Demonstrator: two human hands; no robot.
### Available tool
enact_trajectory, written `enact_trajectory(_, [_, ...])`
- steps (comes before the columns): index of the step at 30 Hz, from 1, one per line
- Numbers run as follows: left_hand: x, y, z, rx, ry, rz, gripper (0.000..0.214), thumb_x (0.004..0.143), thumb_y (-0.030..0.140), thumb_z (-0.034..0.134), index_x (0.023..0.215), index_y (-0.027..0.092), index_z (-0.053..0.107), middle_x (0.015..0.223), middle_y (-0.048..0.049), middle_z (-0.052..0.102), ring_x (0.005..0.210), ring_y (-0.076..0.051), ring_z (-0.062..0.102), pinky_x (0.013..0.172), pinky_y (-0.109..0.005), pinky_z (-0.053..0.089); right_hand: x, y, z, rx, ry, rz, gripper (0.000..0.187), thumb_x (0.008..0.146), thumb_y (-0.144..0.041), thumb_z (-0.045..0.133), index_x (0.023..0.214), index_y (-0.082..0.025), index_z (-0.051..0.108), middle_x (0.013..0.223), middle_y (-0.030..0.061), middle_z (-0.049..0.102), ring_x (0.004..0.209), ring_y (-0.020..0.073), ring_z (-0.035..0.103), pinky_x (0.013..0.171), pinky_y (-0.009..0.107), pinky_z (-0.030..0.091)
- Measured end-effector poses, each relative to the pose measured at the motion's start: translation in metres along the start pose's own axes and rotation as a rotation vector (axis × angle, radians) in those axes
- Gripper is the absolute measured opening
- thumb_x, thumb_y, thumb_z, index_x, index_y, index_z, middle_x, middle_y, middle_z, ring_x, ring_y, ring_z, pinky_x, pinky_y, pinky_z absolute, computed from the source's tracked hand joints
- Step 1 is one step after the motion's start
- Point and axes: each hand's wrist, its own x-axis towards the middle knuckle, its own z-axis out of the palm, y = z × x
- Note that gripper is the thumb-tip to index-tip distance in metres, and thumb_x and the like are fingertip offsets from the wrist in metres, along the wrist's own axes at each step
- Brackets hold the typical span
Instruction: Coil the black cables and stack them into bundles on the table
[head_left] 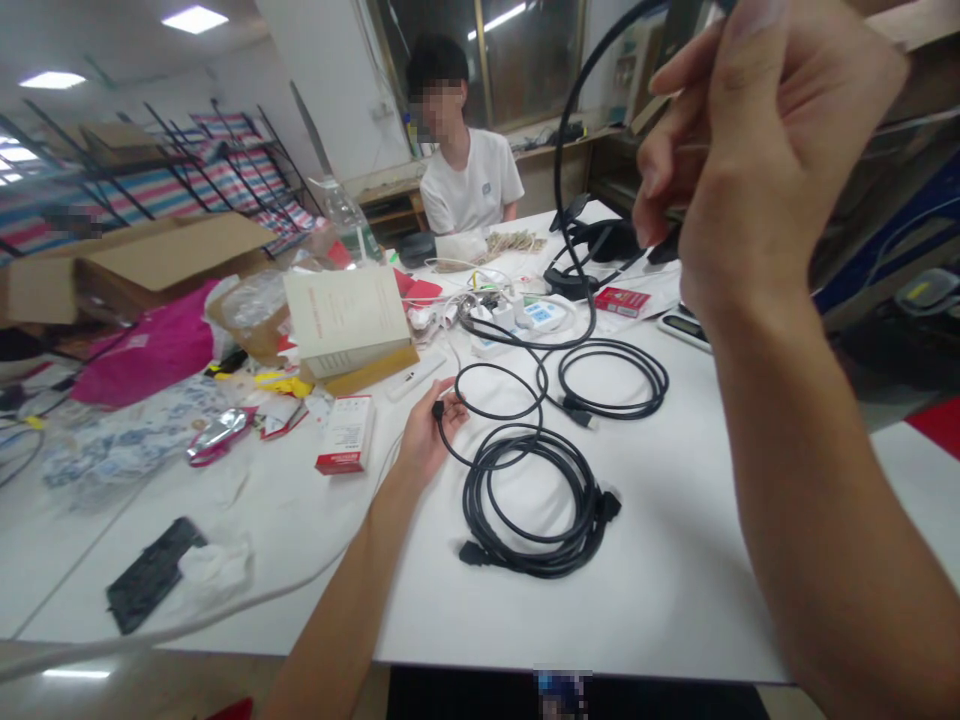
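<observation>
My right hand (pixel 780 130) is raised high at the upper right, its thumb and fingers closed on a black cable (pixel 559 160). From there the cable hangs in a long curve down to the table and into loose loops. My left hand (pixel 431 430) rests low over the table, palm turned up, with the cable's black plug (pixel 439 410) held in its curled fingers. Just right of that hand lies a thick coiled black cable (pixel 551 570) with dark plugs. Behind it sits a smaller black coil (pixel 660 385), its metal-tipped plug (pixel 585 418) showing.
A white and red box (pixel 346 435), an open booklet-like carton (pixel 349 315) and a black flat piece (pixel 154 575) lie to the left. White power strips (pixel 544 315) and a red packet (pixel 622 301) are farther back. Another person (pixel 472 180) sits across the table (pixel 667 600).
</observation>
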Motion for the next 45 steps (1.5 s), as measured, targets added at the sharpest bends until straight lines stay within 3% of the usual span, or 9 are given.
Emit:
enact_trajectory(5, [0.000, 0.000, 0.002, 0.007, 0.009, 0.015, 0.023, 0.106, 0.027, 0.058, 0.107, 0.010, 0.074, 0.079, -0.0064, 0.073, 0.067, -0.012, 0.070, 0.069, -0.022, 0.060, -0.016, -0.015, 0.007, -0.055, -0.248, 0.099, 0.040, 0.113, -0.045, 0.050, 0.098, -0.011, 0.066, 0.058, -0.0063, 0.057, 0.037, 0.0063, 0.046, 0.035, 0.025, 0.024])
enact_trajectory(11, [0.000, -0.001, 0.001, 0.028, 0.000, 0.009, 0.025, 0.106, 0.029, 0.059, 0.111, 0.009, 0.073, 0.079, -0.0054, 0.072, 0.067, -0.012, 0.069, 0.066, -0.022, 0.058, -0.035, -0.021, 0.018, -0.256, -0.861, 0.334, 0.021, 0.106, -0.020, 0.053, 0.087, -0.014, 0.062, 0.071, -0.0027, 0.064, 0.057, 0.0057, 0.052, 0.057, 0.022, 0.036])
enact_trajectory(17, [0.000, -0.001, 0.002, 0.027, 0.015, 0.020, 0.021, 0.103, 0.029, 0.064, 0.100, 0.012, 0.075, 0.080, -0.0048, 0.074, 0.066, -0.011, 0.070, 0.069, -0.023, 0.060, -0.080, -0.008, 0.046, -0.491, -1.448, 0.416, 0.041, 0.109, -0.043, 0.050, 0.086, -0.014, 0.069, 0.080, 0.0058, 0.070, 0.066, 0.0122, 0.052, 0.064, 0.029, 0.033])
enact_trajectory(22, [0.003, -0.003, 0.001, 0.061, -0.010, 0.010, 0.024, 0.102, 0.034, 0.067, 0.100, 0.012, 0.077, 0.082, -0.0037, 0.076, 0.067, -0.012, 0.070, 0.065, -0.023, 0.057, -0.118, -0.011, 0.067, -0.631, -1.712, 0.522, 0.058, 0.102, -0.066, 0.055, 0.116, -0.014, 0.075, 0.108, 0.0159, 0.077, 0.084, 0.0216, 0.071, 0.069, 0.029, 0.042])
enact_trajectory(29, [-0.004, -0.002, 0.002, 0.039, -0.052, 0.003, 0.027, 0.098, 0.038, 0.073, 0.108, 0.014, 0.075, 0.080, -0.0020, 0.073, 0.065, -0.012, 0.068, 0.065, -0.022, 0.055, -0.140, -0.015, 0.081, -0.676, -1.981, 0.570, 0.055, 0.098, -0.047, 0.066, 0.131, -0.004, 0.072, 0.122, 0.0218, 0.075, 0.102, 0.0308, 0.076, 0.072, 0.033, 0.050])
enact_trajectory(33, [-0.006, -0.002, 0.003, 0.051, -0.078, 0.035, 0.026, 0.101, 0.036, 0.068, 0.109, 0.012, 0.074, 0.080, -0.0023, 0.072, 0.064, -0.011, 0.066, 0.067, -0.022, 0.053, -0.146, -0.012, 0.083, -0.665, -2.013, 0.576, 0.046, 0.097, -0.030, 0.060, 0.130, -0.001, 0.072, 0.118, 0.0218, 0.076, 0.094, 0.0275, 0.075, 0.065, 0.032, 0.047])
enact_trajectory(38, [0.000, -0.004, 0.000, 0.032, -0.079, 0.063, 0.035, 0.104, 0.048, 0.064, 0.110, 0.014, 0.071, 0.084, -0.0044, 0.074, 0.070, -0.014, 0.069, 0.069, -0.024, 0.053, -0.137, -0.009, 0.079, -0.587, -1.959, 0.538, 0.037, 0.103, -0.028, 0.050, 0.114, -0.002, 0.073, 0.104, 0.0195, 0.076, 0.082, 0.0216, 0.070, 0.067, 0.031, 0.044])
enact_trajectory(41, [0.003, -0.006, -0.002, -0.009, -0.065, 0.136, 0.041, 0.102, 0.059, 0.062, 0.107, 0.018, 0.067, 0.085, -0.0034, 0.075, 0.074, -0.016, 0.070, 0.071, -0.026, 0.054, -0.123, -0.007, 0.070, -0.518, -1.777, 0.577, 0.031, 0.107, -0.025, 0.042, 0.114, -0.008, 0.067, 0.099, 0.0143, 0.075, 0.073, 0.0161, 0.064, 0.068, 0.028, 0.041])
enact_trajectory(45, [0.001, -0.013, -0.001, 0.157, -0.156, 0.131, 0.063, 0.095, 0.077, 0.060, 0.124, 0.021, 0.060, 0.092, -0.0073, 0.078, 0.085, -0.023, 0.075, 0.073, -0.031, 0.054, -0.112, -0.002, 0.047, -0.575, -1.278, 0.532, 0.027, 0.111, -0.033, 0.041, 0.096, -0.017, 0.057, 0.086, 0.0074, 0.068, 0.069, 0.0148, 0.055, 0.066, 0.027, 0.036])
